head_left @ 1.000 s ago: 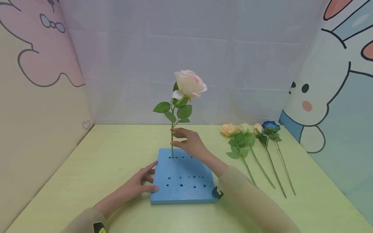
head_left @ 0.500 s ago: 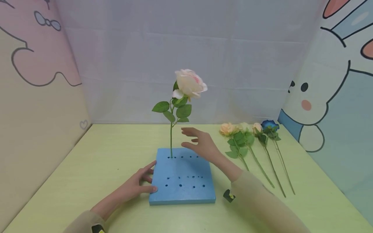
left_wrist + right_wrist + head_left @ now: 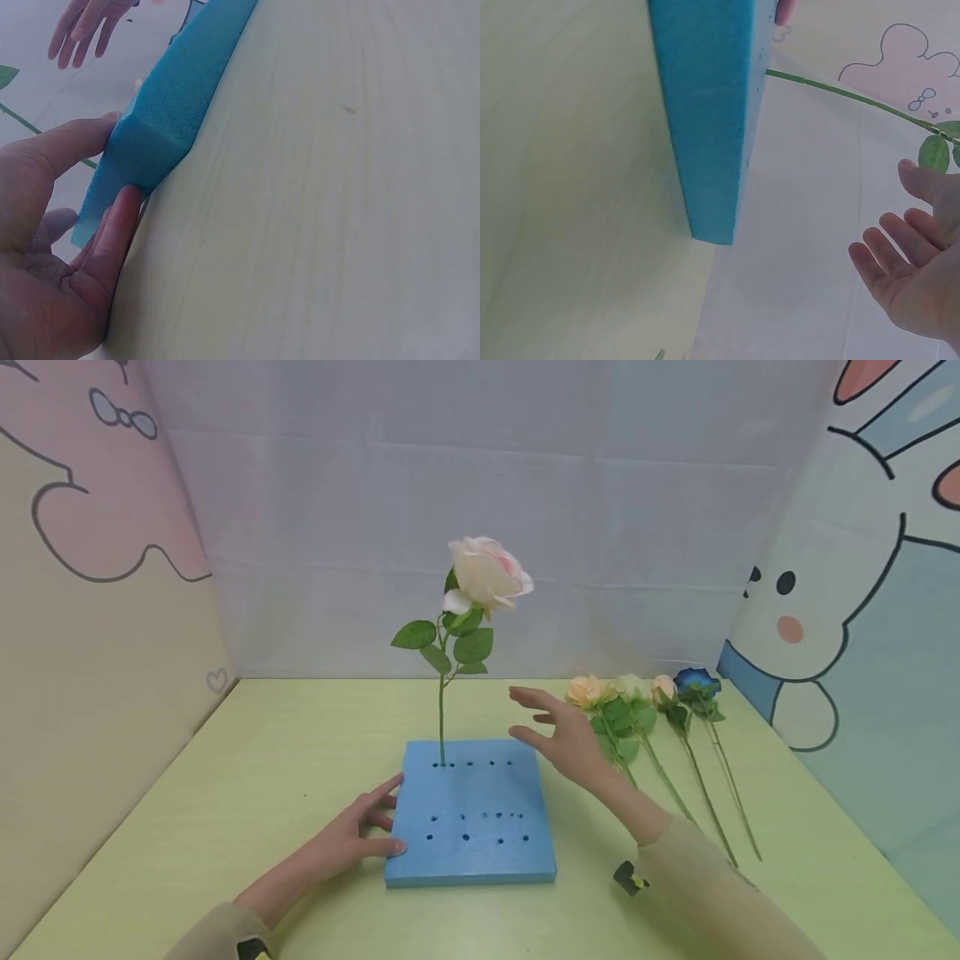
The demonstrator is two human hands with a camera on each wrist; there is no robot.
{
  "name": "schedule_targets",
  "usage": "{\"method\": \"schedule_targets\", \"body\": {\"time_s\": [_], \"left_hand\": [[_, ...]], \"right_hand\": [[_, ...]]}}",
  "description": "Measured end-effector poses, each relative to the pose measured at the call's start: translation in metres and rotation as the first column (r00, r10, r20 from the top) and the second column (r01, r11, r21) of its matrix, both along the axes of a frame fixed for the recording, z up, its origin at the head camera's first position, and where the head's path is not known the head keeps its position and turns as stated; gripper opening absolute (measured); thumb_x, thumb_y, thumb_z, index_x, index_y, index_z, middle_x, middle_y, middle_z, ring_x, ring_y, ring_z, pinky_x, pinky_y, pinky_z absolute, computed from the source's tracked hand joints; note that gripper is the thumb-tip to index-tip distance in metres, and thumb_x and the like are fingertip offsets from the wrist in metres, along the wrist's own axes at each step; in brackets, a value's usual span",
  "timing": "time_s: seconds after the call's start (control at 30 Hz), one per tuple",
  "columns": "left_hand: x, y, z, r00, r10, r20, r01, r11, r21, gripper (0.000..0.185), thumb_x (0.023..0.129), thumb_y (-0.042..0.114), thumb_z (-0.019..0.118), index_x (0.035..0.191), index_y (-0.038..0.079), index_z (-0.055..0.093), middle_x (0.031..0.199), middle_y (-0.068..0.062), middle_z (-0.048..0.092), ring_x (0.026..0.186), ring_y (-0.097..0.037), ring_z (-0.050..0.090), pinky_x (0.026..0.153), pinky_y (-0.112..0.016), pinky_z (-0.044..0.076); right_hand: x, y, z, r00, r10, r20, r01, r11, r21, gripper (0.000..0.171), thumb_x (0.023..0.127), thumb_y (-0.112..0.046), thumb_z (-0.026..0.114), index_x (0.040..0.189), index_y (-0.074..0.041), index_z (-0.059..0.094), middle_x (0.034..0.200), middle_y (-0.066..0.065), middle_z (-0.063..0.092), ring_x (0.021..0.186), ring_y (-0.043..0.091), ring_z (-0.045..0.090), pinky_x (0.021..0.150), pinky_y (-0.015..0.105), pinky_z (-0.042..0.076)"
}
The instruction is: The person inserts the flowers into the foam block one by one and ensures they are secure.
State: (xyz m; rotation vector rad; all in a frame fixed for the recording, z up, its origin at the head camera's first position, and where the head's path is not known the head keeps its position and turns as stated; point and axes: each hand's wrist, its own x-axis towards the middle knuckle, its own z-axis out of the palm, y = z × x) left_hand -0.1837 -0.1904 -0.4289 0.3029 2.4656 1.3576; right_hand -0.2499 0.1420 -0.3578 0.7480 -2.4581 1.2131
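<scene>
So far one rose [image 3: 487, 575] stands upright in a far-left hole of the foam block [image 3: 472, 827], which lies on the table [image 3: 225, 793]. The left hand [image 3: 352, 839] presses the block's near-left corner, thumb on top, fingers at its side. The right hand [image 3: 562, 735] hovers with fingers spread, holding nothing, between the block and four flowers [image 3: 645, 693] lying unplaced on the table; most holes look unfilled.

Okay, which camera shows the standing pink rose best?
The head view: the whole pink rose shows, bloom, leaves and stem, standing upright in the blue foam block. The right wrist view catches only its stem and a leaf; the left wrist view only a sliver of stem and leaf.
</scene>
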Motion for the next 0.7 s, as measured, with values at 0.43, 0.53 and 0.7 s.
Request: {"method": "schedule_targets", "body": {"time_s": [0.43,0.53,0.7], "left_hand": [[0.001,0.001,-0.001,1.000,0.016,0.014,-0.016,1.000,-0.010,0.097,0.080,0.030,0.082,0.158,0.026,0.025,0.146,-0.012,0.047,0.114,-0.019,0.055,0.099,-0.048,0.043],[0.000,0.000,-0.001,1.000,0.012,0.010,-0.012,1.000,-0.006,0.096,0.080,0.030,0.082,0.158,0.026,0.025,0.146,-0.012,0.047,0.114,-0.019,0.055,0.099,-0.049,0.043],[0.000,0.000,0.000,1.000,0.011,0.007,-0.011,1.000,0.000,0.096,0.080,0.029,0.082,0.158,0.025,0.025,0.145,-0.012,0.047,0.114,-0.019,0.055,0.098,-0.049,0.042]], "right_hand": [[0.009,0.050,-0.015,0.990,-0.130,-0.050,0.134,0.987,0.090,0.060,0.085,-0.016,0.077,0.141,-0.011,0.054,0.139,0.013,0.060,0.122,0.034,0.062,0.092,0.045,0.055],[0.008,0.064,-0.019,0.987,-0.157,-0.031,0.159,0.980,0.123,0.061,0.086,-0.017,0.076,0.142,-0.013,0.052,0.140,0.014,0.059,0.117,0.036,0.064,0.090,0.047,0.055],[0.005,0.084,-0.023,0.982,-0.191,0.004,0.188,0.973,0.135,0.061,0.086,-0.013,0.076,0.142,-0.009,0.051,0.139,0.018,0.058,0.115,0.040,0.064,0.089,0.050,0.055]]}}
